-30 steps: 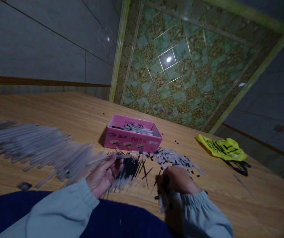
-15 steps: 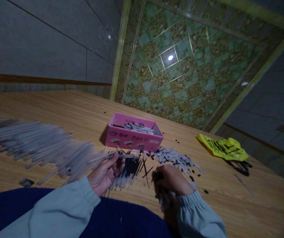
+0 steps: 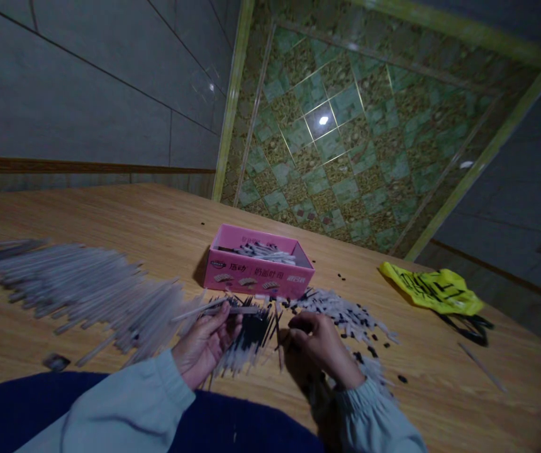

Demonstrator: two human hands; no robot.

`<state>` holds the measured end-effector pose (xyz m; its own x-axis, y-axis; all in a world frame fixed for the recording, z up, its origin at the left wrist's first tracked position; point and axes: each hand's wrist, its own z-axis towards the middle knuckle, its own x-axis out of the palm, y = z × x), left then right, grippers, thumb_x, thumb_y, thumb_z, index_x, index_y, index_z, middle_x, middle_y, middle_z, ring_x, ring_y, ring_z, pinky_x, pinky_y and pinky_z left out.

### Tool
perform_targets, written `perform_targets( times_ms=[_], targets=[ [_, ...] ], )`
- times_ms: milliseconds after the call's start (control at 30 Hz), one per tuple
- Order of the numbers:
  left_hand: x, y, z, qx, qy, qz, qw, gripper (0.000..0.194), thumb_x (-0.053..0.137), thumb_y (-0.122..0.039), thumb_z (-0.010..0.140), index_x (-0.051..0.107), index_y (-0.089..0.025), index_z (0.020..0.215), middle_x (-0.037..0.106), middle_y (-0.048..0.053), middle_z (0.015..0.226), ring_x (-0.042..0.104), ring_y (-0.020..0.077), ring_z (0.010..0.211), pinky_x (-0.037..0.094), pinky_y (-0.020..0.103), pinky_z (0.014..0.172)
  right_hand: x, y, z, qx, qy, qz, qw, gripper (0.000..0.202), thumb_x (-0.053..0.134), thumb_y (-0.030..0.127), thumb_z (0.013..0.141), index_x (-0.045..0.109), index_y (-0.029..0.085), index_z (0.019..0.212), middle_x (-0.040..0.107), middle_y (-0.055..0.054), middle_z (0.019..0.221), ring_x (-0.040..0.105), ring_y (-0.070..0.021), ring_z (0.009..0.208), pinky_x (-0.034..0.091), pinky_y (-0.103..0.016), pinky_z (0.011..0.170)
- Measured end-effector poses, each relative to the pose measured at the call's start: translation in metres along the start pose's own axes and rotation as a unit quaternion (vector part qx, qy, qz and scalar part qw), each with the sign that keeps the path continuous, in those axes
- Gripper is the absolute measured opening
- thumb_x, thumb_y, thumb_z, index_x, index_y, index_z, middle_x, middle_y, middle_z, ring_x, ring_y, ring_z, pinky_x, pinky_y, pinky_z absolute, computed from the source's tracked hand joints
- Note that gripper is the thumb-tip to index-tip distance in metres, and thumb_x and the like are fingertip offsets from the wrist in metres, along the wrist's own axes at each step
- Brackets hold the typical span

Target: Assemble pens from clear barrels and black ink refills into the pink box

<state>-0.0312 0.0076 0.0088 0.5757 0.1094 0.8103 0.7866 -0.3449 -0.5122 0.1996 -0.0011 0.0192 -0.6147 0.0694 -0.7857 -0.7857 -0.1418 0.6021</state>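
Pinching pale sticks [image 3: 245, 310] in left hand [image 3: 207, 346] over dark rods [image 3: 253, 332]; curling right hand [image 3: 321, 343] beside them, with its grip impossible to tell. Could drop sticks through a loose pinch or scatter rods by brushing too low.

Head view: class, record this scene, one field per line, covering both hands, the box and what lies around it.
Left hand: pinches slim pale rods
Right hand: curled; contents unclear
Pink box: open-topped, upright, holding pale pieces
Left of box: spread of long translucent rods
Between hands: dark rods
Right, near box: heap of small white and black pieces
Far right: yellow item with black markings
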Motion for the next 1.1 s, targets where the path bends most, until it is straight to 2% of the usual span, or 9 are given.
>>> perform_targets(
  times_ms=[100,167,267,333,500,600,767,867,1100],
  targets=[
    [-0.002,0.002,0.001,0.006,0.002,0.01,1.0,0.02,0.048,-0.003,0.083,0.062,-0.01,0.071,0.07,0.006,0.06,0.068,0.0119,0.054,0.058,0.018,0.05,0.007,0.012,0.0,-0.003,-0.027,0.092,0.995,0.021,0.051,0.027,0.08,0.06,0.014,0.094,0.068,-0.006,0.076,0.064,-0.0165,0.065,0.048,-0.025,0.057],
    [-0.002,0.002,0.002,0.01,0.004,0.021,1.0,0.018,0.05,-0.004,0.082,0.062,-0.01,0.07,0.071,0.006,0.06,0.068,0.0116,0.054,0.057,0.018,0.05,0.012,0.021,-0.003,-0.004,-0.026,0.211,0.977,0.026,0.054,0.032,0.08,0.055,0.015,0.099,0.066,-0.003,0.071,0.063,-0.015,0.059,0.048,-0.024,0.054],
    [0.0,0.002,0.002,0.011,0.008,0.04,0.999,0.017,0.051,-0.005,0.082,0.062,-0.009,0.07,0.071,0.007,0.061,0.068,0.0116,0.053,0.057,0.017,0.051,0.018,0.033,-0.008,0.007,0.006,0.454,0.891,0.027,0.066,0.032,0.074,0.056,0.016,0.094,0.066,-0.002,0.071,0.065,-0.0141,0.061,0.05,-0.024,0.057],
    [0.001,0.002,0.001,0.011,0.013,0.055,0.998,0.017,0.052,-0.005,0.082,0.062,-0.009,0.069,0.07,0.008,0.059,0.067,0.012,0.052,0.057,0.017,0.05,0.024,0.037,-0.012,0.025,0.025,0.544,0.838,0.027,0.071,0.03,0.071,0.058,0.015,0.088,0.068,-0.004,0.071,0.066,-0.0144,0.062,0.051,-0.023,0.058],
    [-0.004,0.005,0.004,0.025,0.024,0.081,0.996,0.013,0.055,-0.007,0.08,0.063,-0.009,0.07,0.072,0.009,0.063,0.068,0.0126,0.055,0.057,0.019,0.054,0.041,0.04,-0.015,0.059,0.018,0.628,0.776,0.027,0.076,0.028,0.066,0.06,0.015,0.084,0.067,-0.003,0.066,0.062,-0.0115,0.054,0.046,-0.019,0.047],
    [-0.007,0.007,0.007,0.029,0.027,0.099,0.994,0.01,0.058,-0.009,0.079,0.064,-0.008,0.071,0.072,0.01,0.064,0.068,0.0136,0.057,0.058,0.021,0.055,0.045,0.039,-0.015,0.034,-0.029,0.612,0.789,0.026,0.078,0.026,0.063,0.063,0.017,0.081,0.065,-0.001,0.067,0.059,-0.0121,0.056,0.046,-0.021,0.047],
    [-0.005,0.005,0.006,0.007,-0.022,0.073,0.997,0.011,0.057,-0.01,0.08,0.064,-0.009,0.072,0.072,0.007,0.062,0.068,0.0117,0.054,0.057,0.018,0.052,0.041,0.043,-0.015,-0.014,-0.151,0.46,0.875,0.019,0.077,0.019,0.06,0.066,0.016,0.076,0.066,-0.003,0.073,0.061,-0.0167,0.07,0.048,-0.027,0.065],
    [-0.003,0.002,0.005,-0.002,-0.038,0.061,0.997,0.011,0.056,-0.01,0.08,0.064,-0.01,0.072,0.072,0.007,0.06,0.067,0.0111,0.051,0.056,0.017,0.049,0.04,0.047,-0.017,-0.029,-0.161,0.408,0.898,0.013,0.072,0.019,0.065,0.066,0.016,0.076,0.066,-0.003,0.072,0.06,-0.0174,0.069,0.048,-0.026,0.061],
    [-0.005,0.006,0.006,0.014,-0.006,0.131,0.991,0.01,0.061,-0.015,0.077,0.064,-0.008,0.07,0.071,0.009,0.06,0.067,0.0123,0.053,0.056,0.018,0.051,0.042,0.05,-0.022,-0.056,-0.16,0.321,0.932,0.011,0.066,0.018,0.071,0.065,0.018,0.081,0.065,-0.003,0.076,0.06,-0.0175,0.07,0.047,-0.024,0.056]
  ],
)
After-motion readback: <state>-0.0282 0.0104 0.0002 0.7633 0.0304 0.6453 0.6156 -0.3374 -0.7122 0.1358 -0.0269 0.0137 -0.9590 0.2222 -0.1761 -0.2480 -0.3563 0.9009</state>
